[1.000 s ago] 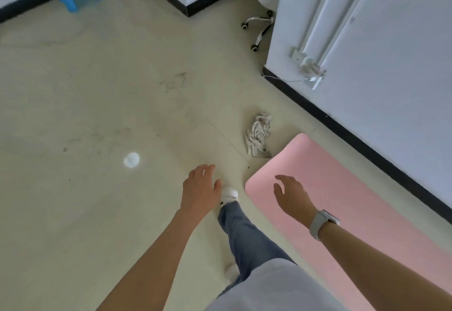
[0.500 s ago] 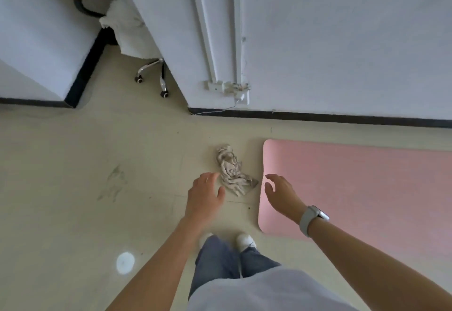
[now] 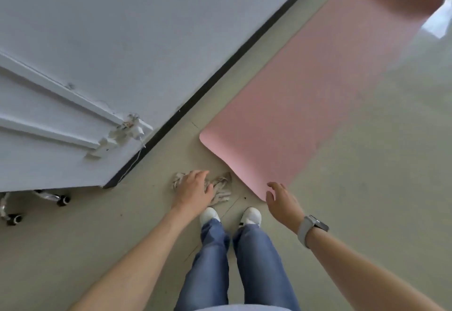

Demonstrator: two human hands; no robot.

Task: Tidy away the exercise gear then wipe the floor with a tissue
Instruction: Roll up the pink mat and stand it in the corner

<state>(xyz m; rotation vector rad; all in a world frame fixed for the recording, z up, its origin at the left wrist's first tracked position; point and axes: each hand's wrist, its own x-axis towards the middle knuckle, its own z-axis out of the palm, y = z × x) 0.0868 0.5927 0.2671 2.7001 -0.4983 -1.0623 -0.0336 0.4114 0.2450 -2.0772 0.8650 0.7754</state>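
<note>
- The floor point(image 3: 73, 249) is the largest surface: smooth, pale beige, faintly glossy, with small dark specks and thin seam lines running near the feet.
- A white wall point(image 3: 146, 29) fills the upper left, matte and flat, with raised white strips crossing it on a slant and a small white fitting point(image 3: 127, 132) from which a thin cord hangs; a black skirting band point(image 3: 220, 75) runs along its foot.
- The pink exercise mat point(image 3: 305, 95) lies unrolled and flat on the floor just beside the skirting, a long rectangle with rounded corners and a soft, matte, finely grained face; its near end lies just ahead of the feet, its far end near a bright reflection at top right.
- Blue denim trouser legs point(image 3: 254, 261) end in white shoes point(image 3: 252, 215), standing side by side at the mat's near end.
- A crumpled cloth point(image 3: 221, 189), off-white with darker markings, wrinkled and bunched, lies on the floor between the wall and the mat's near corner.
- Chair castors point(image 3: 62, 200), black wheels on shiny metal legs, show at the left edge.
- The left hand point(image 3: 193, 193) is spread flat, palm down, over the cloth; whether it touches cannot be told.
- The right hand point(image 3: 283, 200) is spread with fingers loosely curved, empty, over the mat's near corner; a pale-strapped watch point(image 3: 310, 228) sits on its wrist.
</note>
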